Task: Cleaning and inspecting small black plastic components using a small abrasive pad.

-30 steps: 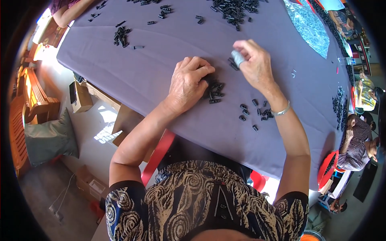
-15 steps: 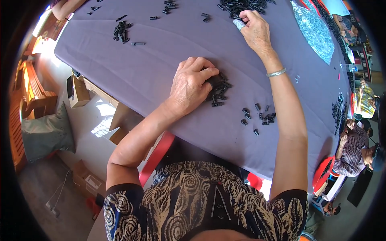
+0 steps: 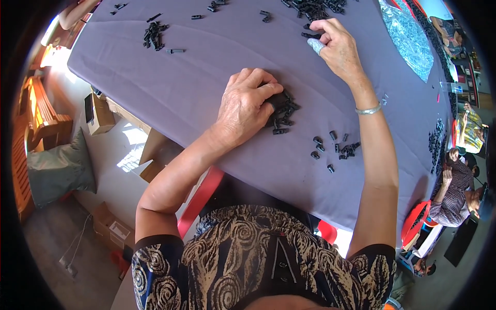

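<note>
the left hand rests on the cloth, fingers curled over the edge of a black pile at its three o'clock; whether it grasps any piece there cannot be told. the right hand, up at one o'clock in the view, pinches a black piece between its thumb, in a pale cover, and index finger. a bigger heap lies at that hand's eleven o'clock, a shiny bag at its three. loose bits lie at four o'clock from the left hand, a small cluster at its ten.
</note>
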Action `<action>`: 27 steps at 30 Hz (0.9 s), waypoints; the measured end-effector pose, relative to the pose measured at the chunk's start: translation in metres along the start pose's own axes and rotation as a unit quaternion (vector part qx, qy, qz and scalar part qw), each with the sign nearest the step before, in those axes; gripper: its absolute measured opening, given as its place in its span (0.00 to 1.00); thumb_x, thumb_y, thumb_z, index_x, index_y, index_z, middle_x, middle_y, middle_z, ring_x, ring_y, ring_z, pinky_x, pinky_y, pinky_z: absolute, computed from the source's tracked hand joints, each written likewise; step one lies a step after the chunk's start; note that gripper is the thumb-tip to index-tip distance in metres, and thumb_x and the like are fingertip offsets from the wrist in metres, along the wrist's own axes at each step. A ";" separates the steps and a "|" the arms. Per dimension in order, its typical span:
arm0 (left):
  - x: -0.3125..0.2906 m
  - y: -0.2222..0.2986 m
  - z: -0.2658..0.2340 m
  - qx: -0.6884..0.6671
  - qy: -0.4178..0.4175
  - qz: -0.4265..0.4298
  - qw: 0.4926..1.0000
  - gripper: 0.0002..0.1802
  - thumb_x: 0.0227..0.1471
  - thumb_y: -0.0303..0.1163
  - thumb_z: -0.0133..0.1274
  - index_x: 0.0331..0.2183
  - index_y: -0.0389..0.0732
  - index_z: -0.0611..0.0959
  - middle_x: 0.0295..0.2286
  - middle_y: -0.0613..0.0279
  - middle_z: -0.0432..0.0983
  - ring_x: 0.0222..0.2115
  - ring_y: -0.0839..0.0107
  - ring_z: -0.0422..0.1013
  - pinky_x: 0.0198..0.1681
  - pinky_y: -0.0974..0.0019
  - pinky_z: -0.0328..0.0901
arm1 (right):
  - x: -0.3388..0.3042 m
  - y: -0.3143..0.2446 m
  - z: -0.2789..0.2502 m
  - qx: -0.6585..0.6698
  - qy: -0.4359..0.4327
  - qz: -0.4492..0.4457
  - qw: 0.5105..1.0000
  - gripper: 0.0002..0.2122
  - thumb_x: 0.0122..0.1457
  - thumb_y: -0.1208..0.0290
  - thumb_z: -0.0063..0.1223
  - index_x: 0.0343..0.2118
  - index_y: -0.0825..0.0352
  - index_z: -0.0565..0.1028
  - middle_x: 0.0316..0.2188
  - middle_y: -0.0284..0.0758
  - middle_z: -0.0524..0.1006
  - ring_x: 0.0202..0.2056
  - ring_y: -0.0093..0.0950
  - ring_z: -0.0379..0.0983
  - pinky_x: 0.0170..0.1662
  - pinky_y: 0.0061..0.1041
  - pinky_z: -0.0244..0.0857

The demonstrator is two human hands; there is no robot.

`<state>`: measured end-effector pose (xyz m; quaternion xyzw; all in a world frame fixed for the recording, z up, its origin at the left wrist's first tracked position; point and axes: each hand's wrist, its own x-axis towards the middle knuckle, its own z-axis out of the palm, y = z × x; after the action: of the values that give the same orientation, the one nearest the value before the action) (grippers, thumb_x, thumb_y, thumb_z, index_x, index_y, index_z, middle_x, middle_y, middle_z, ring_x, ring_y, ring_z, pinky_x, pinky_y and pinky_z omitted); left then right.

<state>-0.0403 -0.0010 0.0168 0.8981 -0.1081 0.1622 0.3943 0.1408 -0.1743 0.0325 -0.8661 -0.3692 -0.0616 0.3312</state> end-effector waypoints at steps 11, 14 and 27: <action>0.002 0.000 -0.001 0.000 -0.004 0.009 1.000 0.19 0.30 0.18 0.50 0.32 0.37 0.79 0.35 0.61 0.70 0.38 0.61 0.65 0.44 0.61 0.59 | -0.013 0.028 -0.029 0.199 0.088 0.139 0.966 0.09 0.52 0.83 0.49 0.36 0.67 0.75 0.28 0.25 0.74 0.30 0.14 0.67 0.34 0.13 0.63; 0.001 -0.001 0.000 -0.003 -0.004 0.008 1.000 0.19 0.30 0.18 0.50 0.32 0.37 0.79 0.35 0.61 0.70 0.38 0.61 0.65 0.44 0.61 0.59 | -0.010 0.028 -0.026 0.225 0.050 0.190 0.954 0.09 0.52 0.82 0.49 0.35 0.65 0.76 0.28 0.25 0.74 0.30 0.14 0.68 0.35 0.13 0.63; 0.001 -0.001 0.001 0.003 -0.006 0.010 1.000 0.19 0.30 0.18 0.49 0.33 0.37 0.79 0.35 0.61 0.70 0.38 0.61 0.65 0.44 0.61 0.59 | -0.008 0.003 0.003 -0.051 -0.019 -0.019 0.998 0.12 0.45 0.78 0.56 0.34 0.62 0.75 0.26 0.35 0.70 0.26 0.33 0.70 0.33 0.29 0.66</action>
<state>-0.0387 -0.0010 0.0161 0.8989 -0.1186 0.1613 0.3898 0.1369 -0.1787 0.0264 -0.8760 -0.3878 -0.0702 0.2781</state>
